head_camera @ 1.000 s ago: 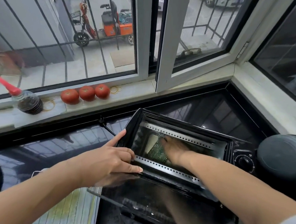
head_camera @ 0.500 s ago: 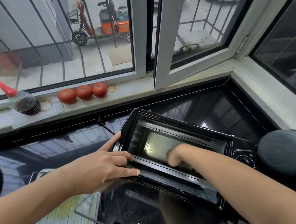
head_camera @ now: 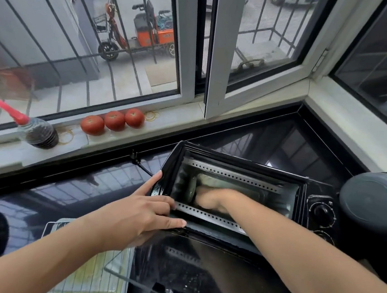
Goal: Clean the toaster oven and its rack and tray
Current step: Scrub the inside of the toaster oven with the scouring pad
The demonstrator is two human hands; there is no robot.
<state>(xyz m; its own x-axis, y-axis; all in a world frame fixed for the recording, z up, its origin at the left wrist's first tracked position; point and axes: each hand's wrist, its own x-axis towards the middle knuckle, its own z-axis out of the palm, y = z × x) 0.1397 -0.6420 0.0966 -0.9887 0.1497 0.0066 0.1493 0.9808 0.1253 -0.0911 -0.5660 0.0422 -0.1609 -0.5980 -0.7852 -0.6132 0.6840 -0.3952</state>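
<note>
Black toaster oven [head_camera: 237, 197] – sits on the glossy dark table [head_camera: 70, 188] below the window, door [head_camera: 194, 271] dropped flat toward you, cavity open

Your right hand [head_camera: 208, 198] – reached deep inside the cavity, approx. at the left/back wall. Blurred; fingers look curled, but whether they grip a cloth or pad can't be told

Your left hand [head_camera: 141, 214] – fingers straight, nothing grasped; thumb up along the oven's left front edge, fingertips on the lower front frame, bracing the body

Rack [head_camera: 95, 276] – wire grid, out of the oven, lying on the table at your lower left, partly under your left forearm. A pale yellowish sheet, prob. the tray, shows beneath it; not certain

Status, as judged: interior wipe in hand, so you're mid-task. Door glass shows specks and smears, likely not done yet. Rack/tray removed; clean or not can't be read from here. Left to do, est.: finish cavity, door, rack + tray, then refit

Misc. on sill: three tomatoes [head_camera: 113, 121], bottle w/ red spout [head_camera: 36, 131]
</note>
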